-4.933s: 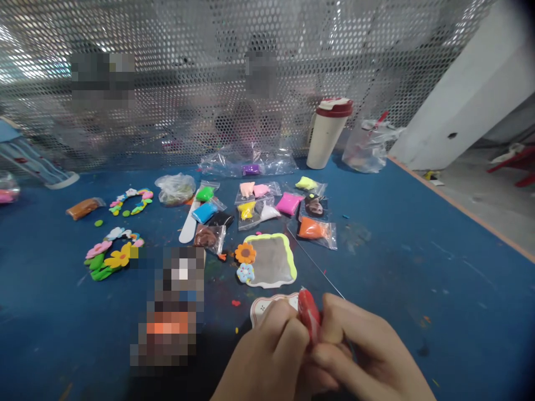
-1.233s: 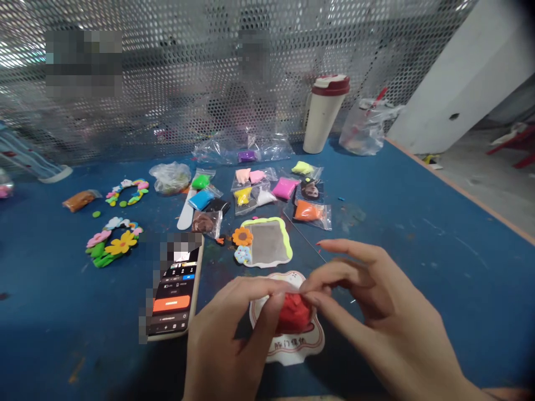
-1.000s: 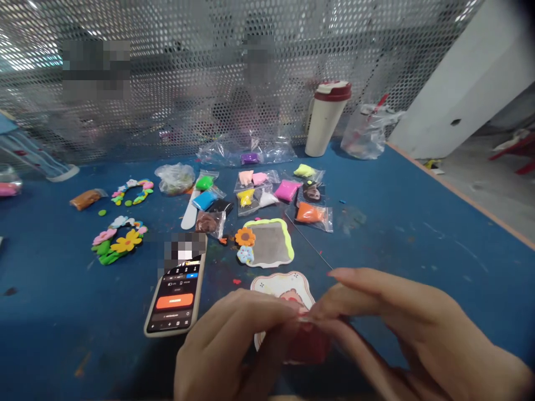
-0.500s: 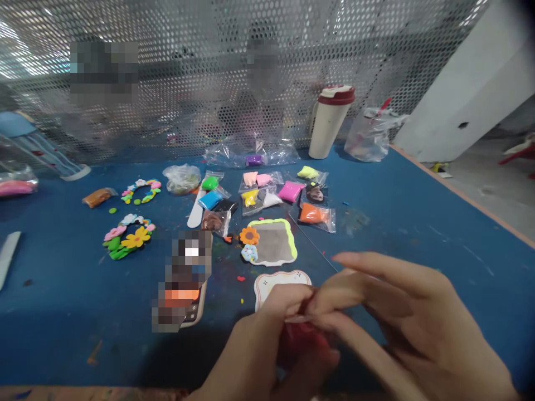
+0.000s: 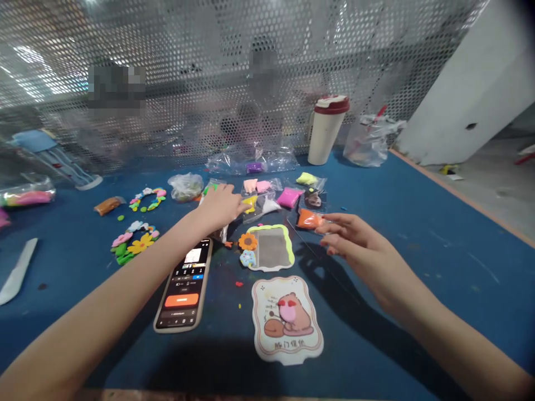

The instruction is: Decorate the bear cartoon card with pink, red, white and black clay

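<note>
My left hand reaches over the packets of clay left of centre, and its fingertips are partly hidden. Under and around it are a green clay packet and a brown bag mostly covered by the hand. A yellow clay packet lies by its thumb. My right hand hovers with parted fingers, nothing in them, beside an orange clay packet. Nearer me lies a white card with a cartoon animal bearing pink and red clay. Behind it is a scalloped mirror edged in yellow-green clay, with two clay flowers.
A lit phone lies beneath my left forearm. Clay-flower rings and a white plastic knife are on the left. A lidded cup and a clear bag stand at the back, before a perforated metal screen.
My hands have moved apart from the red packet they held together near me. The left went forward-left to the packets, the right forward. The card is now uncovered; the red packet is no longer visible.
</note>
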A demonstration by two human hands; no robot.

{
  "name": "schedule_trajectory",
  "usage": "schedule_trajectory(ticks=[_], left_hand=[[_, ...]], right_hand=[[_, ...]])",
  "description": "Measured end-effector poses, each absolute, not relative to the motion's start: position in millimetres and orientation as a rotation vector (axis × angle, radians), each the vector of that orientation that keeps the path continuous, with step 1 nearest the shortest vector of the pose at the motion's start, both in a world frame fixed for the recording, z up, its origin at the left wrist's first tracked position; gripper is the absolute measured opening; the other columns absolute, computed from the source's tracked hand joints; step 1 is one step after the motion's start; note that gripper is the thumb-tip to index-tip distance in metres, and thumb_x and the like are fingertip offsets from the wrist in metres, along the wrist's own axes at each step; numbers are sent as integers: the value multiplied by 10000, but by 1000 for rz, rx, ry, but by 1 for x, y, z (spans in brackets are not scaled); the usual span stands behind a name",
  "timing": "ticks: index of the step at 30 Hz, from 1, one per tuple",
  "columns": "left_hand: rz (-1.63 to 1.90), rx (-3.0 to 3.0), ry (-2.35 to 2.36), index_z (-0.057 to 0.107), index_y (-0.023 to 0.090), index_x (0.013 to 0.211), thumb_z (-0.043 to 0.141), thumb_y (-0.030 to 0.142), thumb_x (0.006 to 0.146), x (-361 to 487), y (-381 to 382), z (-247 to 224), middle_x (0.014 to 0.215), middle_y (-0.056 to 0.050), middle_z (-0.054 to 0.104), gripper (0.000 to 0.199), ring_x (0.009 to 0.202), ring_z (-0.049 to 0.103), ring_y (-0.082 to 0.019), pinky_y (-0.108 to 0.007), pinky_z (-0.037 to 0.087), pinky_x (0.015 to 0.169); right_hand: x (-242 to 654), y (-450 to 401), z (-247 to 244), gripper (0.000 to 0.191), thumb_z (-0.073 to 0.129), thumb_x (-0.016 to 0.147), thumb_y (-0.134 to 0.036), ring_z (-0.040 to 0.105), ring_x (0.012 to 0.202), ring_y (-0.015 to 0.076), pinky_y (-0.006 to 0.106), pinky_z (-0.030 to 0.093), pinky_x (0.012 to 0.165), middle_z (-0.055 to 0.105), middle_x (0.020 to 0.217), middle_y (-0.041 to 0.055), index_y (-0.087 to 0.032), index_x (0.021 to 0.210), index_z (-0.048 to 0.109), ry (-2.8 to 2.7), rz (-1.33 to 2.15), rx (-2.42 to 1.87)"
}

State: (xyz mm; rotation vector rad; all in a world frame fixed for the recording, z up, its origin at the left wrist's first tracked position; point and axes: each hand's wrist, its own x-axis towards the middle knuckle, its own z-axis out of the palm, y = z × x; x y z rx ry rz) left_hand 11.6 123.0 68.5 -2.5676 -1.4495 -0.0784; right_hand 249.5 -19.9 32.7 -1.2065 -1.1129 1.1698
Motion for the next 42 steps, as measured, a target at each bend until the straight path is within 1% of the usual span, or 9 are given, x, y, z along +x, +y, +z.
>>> schedule_trajectory(ticks=[15, 21, 26, 30, 32, 33, 36, 38, 42], left_hand=[[66, -2856, -1882, 558, 165, 1194, 578, 341, 907, 64, 177, 57, 1206, -84, 583, 337, 1012, 608, -234, -432, 528, 837], [-445, -2925, -1924, 553, 166, 1195, 577, 340, 909, 67, 164, 62, 1194, -88, 586, 336, 995, 614, -221, -429, 534, 825], [-973, -2807, -1791, 617, 137, 983, 470, 228, 956, 67, 105, 84, 863, -32, 680, 175, 746, 642, -128, -264, 503, 704], [-1145, -2764, -1433, 639, 190, 894, 519, 240, 926, 57, 18, 92, 720, 20, 690, 134, 604, 617, -114, -239, 444, 603], [-1147, -2812, -1227, 638, 217, 933, 484, 187, 930, 52, -20, 91, 765, 32, 725, 157, 600, 649, -109, -216, 454, 578], [-1184, -2806, -1248, 631, 228, 995, 474, 193, 934, 50, -35, 90, 830, 29, 744, 172, 656, 679, -115, -205, 475, 600], [-1333, -2912, -1575, 632, 267, 957, 488, 211, 930, 45, -57, 87, 711, 88, 733, 157, 577, 682, -79, -134, 484, 532], [-1484, -2985, -1820, 640, 268, 914, 509, 228, 913, 43, -60, 85, 637, 103, 707, 136, 538, 677, -78, -117, 494, 496], [-1775, -2931, -2087, 670, 251, 811, 490, 204, 894, 39, -60, 80, 695, 74, 724, 204, 630, 701, -88, -111, 533, 540]], right_hand=[[246, -18, 24, 280, 642, 803, -284, 590, 703, 132, 295, 477, 643, 638, 869, 14, -230, 1060, 547, -1128, 1148, -1160], [245, -17, 25, 233, 612, 837, -257, 590, 637, 118, 278, 484, 597, 650, 796, -9, -229, 1051, 524, -1119, 1030, -1131], [232, -26, 36, 263, 564, 882, -190, 589, 597, 109, 269, 502, 585, 642, 746, -43, -269, 1110, 461, -1137, 893, -1060], [213, -45, 40, 456, 543, 866, -69, 624, 740, 143, 314, 533, 675, 636, 811, -29, -304, 1235, 413, -1297, 711, -905], [206, -54, 39, 598, 608, 800, -24, 610, 843, 165, 348, 524, 737, 610, 917, -5, -316, 1283, 410, -1344, 573, -869], [204, -58, 39, 670, 654, 758, -15, 595, 862, 171, 359, 513, 753, 597, 992, 11, -323, 1302, 410, -1350, 497, -879], [202, -64, 39, 809, 715, 713, -23, 570, 844, 170, 367, 490, 749, 563, 1186, 55, -346, 1366, 363, -1393, 356, -943], [204, -65, 39, 821, 680, 754, -23, 591, 862, 171, 357, 503, 754, 593, 1164, 60, -339, 1411, 303, -1471, 375, -957], [209, -65, 36, 821, 618, 798, -6, 644, 925, 173, 341, 531, 803, 658, 1037, 29, -311, 1457, 235, -1622, 487, -899]])
